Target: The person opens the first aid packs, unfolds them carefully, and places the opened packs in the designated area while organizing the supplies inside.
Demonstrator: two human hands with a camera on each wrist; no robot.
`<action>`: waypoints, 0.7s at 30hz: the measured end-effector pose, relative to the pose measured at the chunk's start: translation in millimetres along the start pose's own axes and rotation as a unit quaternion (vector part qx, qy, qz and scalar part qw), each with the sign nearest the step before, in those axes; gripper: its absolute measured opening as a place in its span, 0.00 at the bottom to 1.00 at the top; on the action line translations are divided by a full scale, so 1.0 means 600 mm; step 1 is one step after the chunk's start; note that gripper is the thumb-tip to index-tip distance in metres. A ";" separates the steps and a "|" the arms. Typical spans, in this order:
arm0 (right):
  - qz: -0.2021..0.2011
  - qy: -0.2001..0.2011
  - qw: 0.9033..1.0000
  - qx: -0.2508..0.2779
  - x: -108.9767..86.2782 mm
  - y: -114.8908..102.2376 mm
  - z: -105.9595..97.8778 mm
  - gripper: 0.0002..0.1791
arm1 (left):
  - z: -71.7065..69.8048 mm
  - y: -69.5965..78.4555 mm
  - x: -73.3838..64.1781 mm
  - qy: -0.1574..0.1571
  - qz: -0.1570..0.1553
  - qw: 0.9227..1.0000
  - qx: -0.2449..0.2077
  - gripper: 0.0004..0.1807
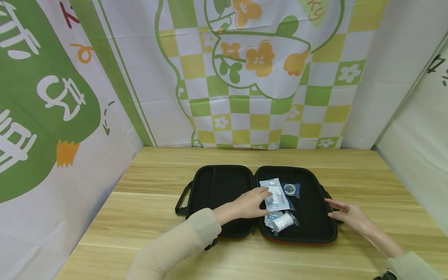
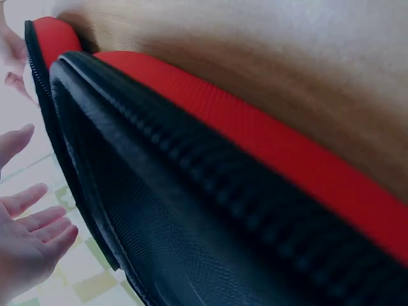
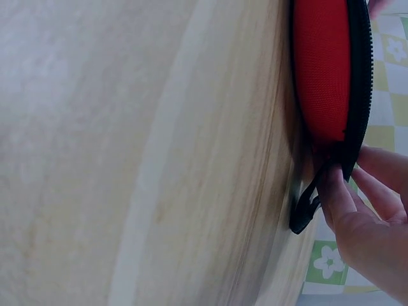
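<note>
A zippered case (image 1: 315, 221), black inside and red outside, lies opened flat on the table. My left hand (image 1: 248, 203) reaches over its middle, fingertips at a white printed packet (image 1: 277, 197) in the right half. The left wrist view shows that hand (image 2: 32, 245) with its fingers spread and nothing visible between them. Below the packet sits a wrapped white bandage roll (image 1: 282, 222); a white tape roll (image 1: 289, 189) in a blue wrapper lies to the right. My right hand (image 1: 353, 219) grips the case's right rim beside the handle, with thumb and fingers on either side of it.
The case's left half (image 1: 224, 182) has a carry handle (image 1: 182, 199) on its outer side. Wooden table (image 1: 147, 175) surrounds the case. A patterned cloth (image 1: 245, 116) hangs behind the table, and printed fabric (image 1: 115, 155) borders the left side.
</note>
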State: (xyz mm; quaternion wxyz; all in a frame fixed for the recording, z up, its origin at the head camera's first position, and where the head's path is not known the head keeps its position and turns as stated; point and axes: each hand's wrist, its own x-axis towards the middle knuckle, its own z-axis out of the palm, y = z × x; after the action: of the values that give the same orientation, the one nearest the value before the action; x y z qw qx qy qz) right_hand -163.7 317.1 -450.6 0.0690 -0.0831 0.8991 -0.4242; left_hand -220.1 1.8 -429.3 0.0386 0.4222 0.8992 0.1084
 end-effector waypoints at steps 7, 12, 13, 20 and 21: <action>0.013 -0.003 1.000 0.003 -0.002 -0.006 -0.002 0.30 | 0.009 0.004 0.016 -0.031 0.024 0.996 0.077 0.36; 0.011 -0.007 1.000 0.008 -0.002 -0.007 -0.002 0.30 | 0.015 0.000 0.024 -0.050 0.027 0.992 0.116 0.39; 0.010 -0.006 1.000 0.007 -0.002 -0.006 -0.002 0.30 | 0.016 -0.001 0.025 -0.052 0.028 0.991 0.120 0.40; 0.013 -0.007 1.000 0.001 0.000 0.000 -0.002 0.30 | 0.021 -0.004 0.034 -0.066 0.021 0.987 0.146 0.38; 0.013 -0.006 1.000 0.000 0.000 0.000 -0.002 0.30 | 0.021 -0.005 0.035 -0.067 0.021 0.987 0.148 0.37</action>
State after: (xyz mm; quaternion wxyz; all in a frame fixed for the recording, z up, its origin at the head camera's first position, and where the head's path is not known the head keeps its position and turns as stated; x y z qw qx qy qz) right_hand -164.0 318.1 -449.9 0.0804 -0.0740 0.8997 -0.4226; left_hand -233.5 18.2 -441.7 0.0333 0.4479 0.8919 -0.0535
